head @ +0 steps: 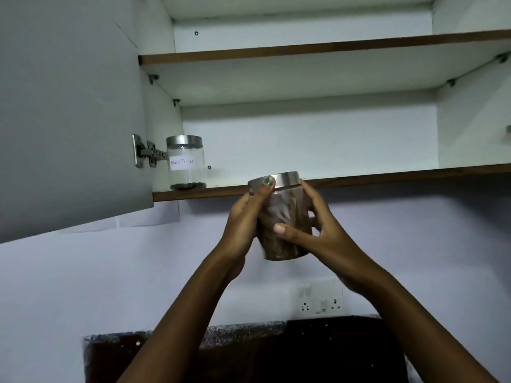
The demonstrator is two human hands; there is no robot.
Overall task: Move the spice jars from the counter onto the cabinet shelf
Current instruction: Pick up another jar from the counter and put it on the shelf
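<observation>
Spice jar (283, 217) of brown contents — clasped by left hand (243, 225) and right hand (318, 230), each grip closed on it, lid level with shelf (387, 175) edge. Advice: raise clear of edge — set beside pepper jar (185, 163).

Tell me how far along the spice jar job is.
Done: one jar labelled Black Pepper stands at the left end of the lower cabinet shelf. In hand: the left hand and right hand hold a second jar of brown spice, steel lid on, just below the shelf edge. Left: setting it on the shelf. The counter is barely in view, so remaining jars cannot be counted.
</observation>
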